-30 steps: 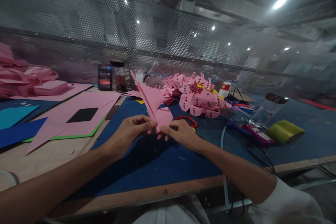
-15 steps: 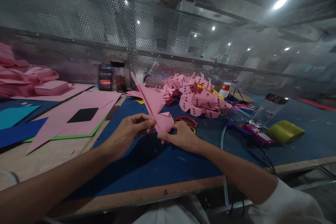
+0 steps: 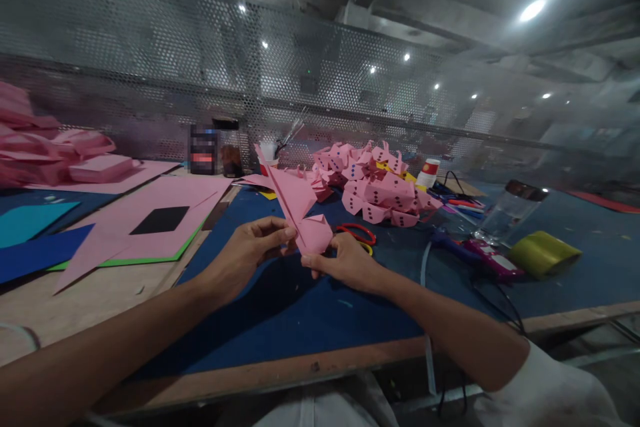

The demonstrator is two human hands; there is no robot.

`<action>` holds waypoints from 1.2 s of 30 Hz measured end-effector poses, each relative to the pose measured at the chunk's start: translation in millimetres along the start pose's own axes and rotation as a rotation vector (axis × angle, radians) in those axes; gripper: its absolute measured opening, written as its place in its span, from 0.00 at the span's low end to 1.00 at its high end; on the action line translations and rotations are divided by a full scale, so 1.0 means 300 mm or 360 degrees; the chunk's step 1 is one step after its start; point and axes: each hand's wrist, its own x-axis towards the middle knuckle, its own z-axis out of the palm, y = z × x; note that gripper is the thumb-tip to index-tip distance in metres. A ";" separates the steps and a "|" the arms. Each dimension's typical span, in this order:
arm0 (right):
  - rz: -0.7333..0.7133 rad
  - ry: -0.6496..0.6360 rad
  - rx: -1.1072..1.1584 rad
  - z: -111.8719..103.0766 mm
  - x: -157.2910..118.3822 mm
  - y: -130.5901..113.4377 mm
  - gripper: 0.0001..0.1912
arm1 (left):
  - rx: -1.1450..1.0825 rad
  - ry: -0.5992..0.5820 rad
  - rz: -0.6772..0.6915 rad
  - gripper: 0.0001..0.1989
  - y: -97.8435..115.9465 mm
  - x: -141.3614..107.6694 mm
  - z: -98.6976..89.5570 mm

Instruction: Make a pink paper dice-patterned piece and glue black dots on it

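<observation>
A folded piece of pink paper (image 3: 295, 197) is held up between both hands, above the blue table mat (image 3: 260, 320). Its long pointed end rises to the upper left, and a rounded folded part sits at the lower right. My left hand (image 3: 257, 243) pinches its lower left edge between thumb and fingers. With thumb and fingertips, my right hand (image 3: 345, 258) grips the rounded part at its lower right. Scissors with red and yellow handles (image 3: 363, 233) lie just behind my right hand, partly hidden by it.
Behind the hands stands a pile of folded pink paper pieces with dark dots (image 3: 380, 187). Pink sheets (image 3: 165, 233) and a blue sheet (image 3: 45, 253) lie at the left. On the right are a clear jar (image 3: 510, 213), a yellow roll (image 3: 545, 253) and a purple tool with a cable (image 3: 493, 260).
Both hands keep their grip on the pink paper. The pointed end has tipped very slightly down and to the right; otherwise hardly anything differs.
</observation>
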 end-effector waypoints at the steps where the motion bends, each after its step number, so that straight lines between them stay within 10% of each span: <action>1: -0.0002 -0.0008 0.0022 0.000 0.000 0.001 0.22 | 0.0004 0.0003 0.0000 0.08 0.002 0.000 0.001; 29: 0.0053 -0.0187 0.0208 -0.001 0.012 0.007 0.21 | 0.0094 0.0071 0.0024 0.08 0.012 0.002 -0.010; 36: -0.0102 0.0340 0.0059 -0.088 0.044 -0.003 0.22 | 0.0337 -0.0125 -0.0140 0.10 0.014 -0.005 -0.002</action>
